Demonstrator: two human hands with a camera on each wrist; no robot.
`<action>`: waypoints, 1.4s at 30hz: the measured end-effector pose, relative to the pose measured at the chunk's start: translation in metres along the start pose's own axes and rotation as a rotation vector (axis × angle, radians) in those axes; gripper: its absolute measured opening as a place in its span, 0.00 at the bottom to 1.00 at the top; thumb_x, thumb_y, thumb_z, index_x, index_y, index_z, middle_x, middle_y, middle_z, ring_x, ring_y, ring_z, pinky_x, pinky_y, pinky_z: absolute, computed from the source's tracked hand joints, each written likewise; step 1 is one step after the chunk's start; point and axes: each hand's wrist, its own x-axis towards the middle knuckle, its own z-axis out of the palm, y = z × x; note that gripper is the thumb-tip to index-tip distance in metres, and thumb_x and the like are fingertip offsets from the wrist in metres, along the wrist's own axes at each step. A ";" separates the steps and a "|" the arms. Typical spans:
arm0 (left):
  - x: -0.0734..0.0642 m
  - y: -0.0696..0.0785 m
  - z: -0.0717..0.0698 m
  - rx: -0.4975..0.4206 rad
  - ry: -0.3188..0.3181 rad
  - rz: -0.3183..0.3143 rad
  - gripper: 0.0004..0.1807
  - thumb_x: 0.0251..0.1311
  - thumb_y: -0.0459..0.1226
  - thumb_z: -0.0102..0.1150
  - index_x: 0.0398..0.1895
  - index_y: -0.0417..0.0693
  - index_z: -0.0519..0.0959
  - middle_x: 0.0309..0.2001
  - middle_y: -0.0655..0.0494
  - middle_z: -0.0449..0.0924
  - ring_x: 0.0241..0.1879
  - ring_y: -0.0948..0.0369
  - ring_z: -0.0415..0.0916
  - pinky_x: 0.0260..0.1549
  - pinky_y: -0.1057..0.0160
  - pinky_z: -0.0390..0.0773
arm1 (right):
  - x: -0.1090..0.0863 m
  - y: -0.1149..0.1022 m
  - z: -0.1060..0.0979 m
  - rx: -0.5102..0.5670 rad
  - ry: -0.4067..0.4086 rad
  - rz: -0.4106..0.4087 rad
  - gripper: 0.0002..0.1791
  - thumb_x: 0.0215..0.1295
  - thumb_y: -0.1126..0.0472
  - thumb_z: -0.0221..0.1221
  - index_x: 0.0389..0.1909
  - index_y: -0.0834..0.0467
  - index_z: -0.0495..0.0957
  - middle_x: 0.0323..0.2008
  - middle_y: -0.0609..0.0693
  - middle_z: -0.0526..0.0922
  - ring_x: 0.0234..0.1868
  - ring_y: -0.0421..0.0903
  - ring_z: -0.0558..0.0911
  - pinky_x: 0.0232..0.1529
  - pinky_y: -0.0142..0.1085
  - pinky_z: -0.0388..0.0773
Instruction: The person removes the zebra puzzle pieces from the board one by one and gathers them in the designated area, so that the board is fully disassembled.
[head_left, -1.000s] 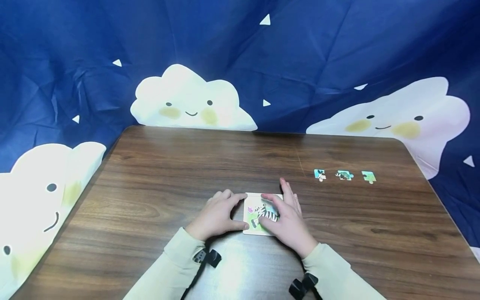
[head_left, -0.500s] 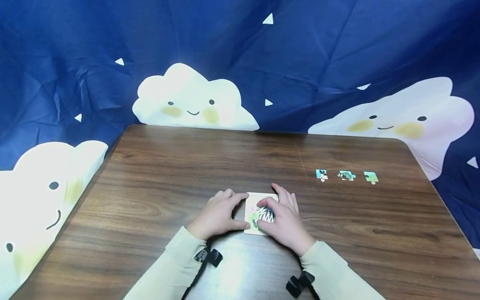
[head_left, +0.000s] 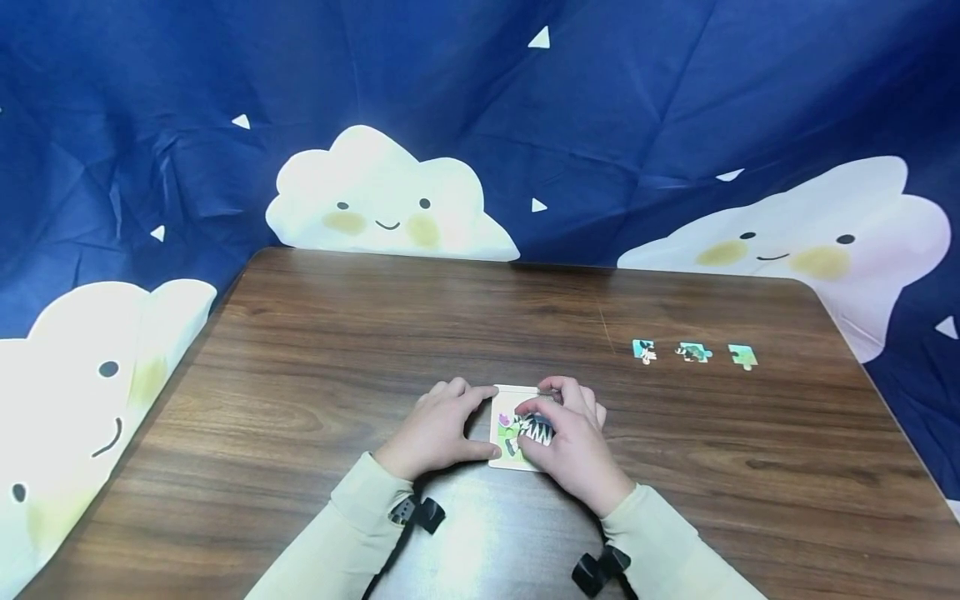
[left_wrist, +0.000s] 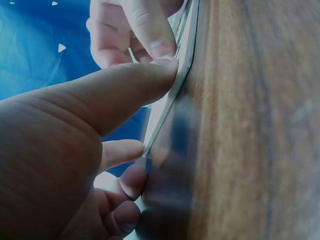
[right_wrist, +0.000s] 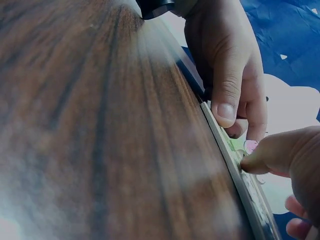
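A small square zebra puzzle (head_left: 507,421) in a pale frame lies flat on the table. My left hand (head_left: 431,427) holds its left side, thumb at the near corner and index finger at the far corner. My right hand (head_left: 573,446) is over the right half, thumb and index finger curled around the striped zebra piece (head_left: 537,428). The right thumb (right_wrist: 252,162) presses low at the picture surface in the right wrist view. In the left wrist view, the left thumb (left_wrist: 155,75) rests at the board's edge. The puzzle's right side is hidden beneath my right hand.
Three loose jigsaw pieces lie in a row at the right: one blue with black and white (head_left: 643,351), one with a dark animal part (head_left: 693,352), one green (head_left: 742,356). Behind the brown wooden table (head_left: 360,333) hangs a blue cloth (head_left: 577,108) with smiling clouds.
The right index finger has drawn in from the far edge over the zebra, and the other right fingers have curled in. My left hand keeps its hold on the puzzle's left side.
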 end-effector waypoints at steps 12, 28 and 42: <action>-0.002 0.001 -0.001 -0.018 0.005 0.002 0.45 0.46 0.58 0.73 0.69 0.54 0.73 0.42 0.57 0.73 0.39 0.58 0.66 0.40 0.57 0.68 | 0.000 0.000 -0.001 -0.024 -0.023 -0.031 0.16 0.49 0.68 0.68 0.39 0.49 0.85 0.38 0.37 0.85 0.42 0.39 0.75 0.43 0.43 0.58; 0.000 0.001 -0.001 -0.021 -0.009 -0.011 0.44 0.47 0.59 0.73 0.69 0.55 0.73 0.44 0.57 0.73 0.41 0.58 0.66 0.41 0.56 0.68 | 0.004 0.018 -0.006 0.080 0.093 -0.028 0.15 0.48 0.70 0.68 0.38 0.53 0.87 0.32 0.43 0.81 0.36 0.43 0.75 0.44 0.42 0.56; -0.001 0.001 -0.002 -0.019 -0.012 -0.007 0.45 0.48 0.59 0.72 0.70 0.55 0.72 0.43 0.57 0.73 0.40 0.58 0.66 0.42 0.57 0.68 | 0.008 0.056 -0.036 -0.005 0.127 0.070 0.13 0.49 0.71 0.63 0.36 0.56 0.86 0.29 0.45 0.77 0.33 0.41 0.73 0.43 0.38 0.62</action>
